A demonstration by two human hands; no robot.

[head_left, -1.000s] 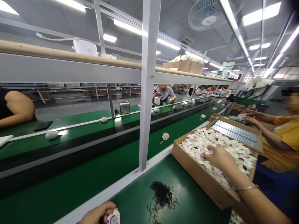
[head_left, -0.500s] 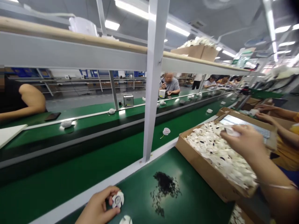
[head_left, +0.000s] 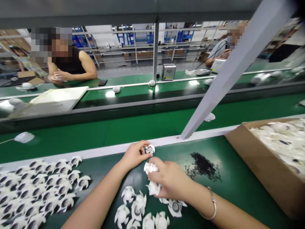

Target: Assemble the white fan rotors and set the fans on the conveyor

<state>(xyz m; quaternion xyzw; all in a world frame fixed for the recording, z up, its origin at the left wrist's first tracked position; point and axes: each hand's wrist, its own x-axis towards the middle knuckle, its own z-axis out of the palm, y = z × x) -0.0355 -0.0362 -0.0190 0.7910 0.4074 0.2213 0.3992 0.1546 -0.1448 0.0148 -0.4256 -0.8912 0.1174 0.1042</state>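
My left hand (head_left: 135,154) pinched one white finned wheel (head_left: 150,149) between thumb and fingers, its round grey-centred hub facing me, near the far edge of the green worktop (head_left: 234,181). Just beside it, my right hand (head_left: 172,176), with a bangle (head_left: 213,203) on the wrist, was curled around a bunch of white wheels (head_left: 152,167); I could not tell exactly how many. Below that hand lay a loose cluster of wheels (head_left: 139,203). Close-set rows of wheels (head_left: 35,187) covered the worktop at left. To the right were scattered small black pieces (head_left: 203,167), then an open cardboard box (head_left: 264,162) full of white parts (head_left: 283,143).
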